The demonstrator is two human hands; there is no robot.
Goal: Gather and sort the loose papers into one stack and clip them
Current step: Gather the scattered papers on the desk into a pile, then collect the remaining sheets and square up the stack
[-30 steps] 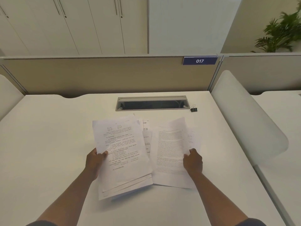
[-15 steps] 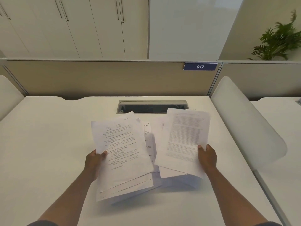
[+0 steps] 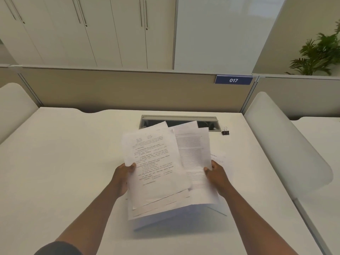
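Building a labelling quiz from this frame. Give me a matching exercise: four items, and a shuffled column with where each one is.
Items
1. binder clip
2. paper stack
3. single sheet
4. number sign

Places
A. held off the desk between the left hand and the right hand
B. fixed at the top of the partition
C. standing on the desk just right of the cable slot
D. lying flat on the desk, beside the right hand

Pairs: 1-C, 2-A, 3-D, 4-B
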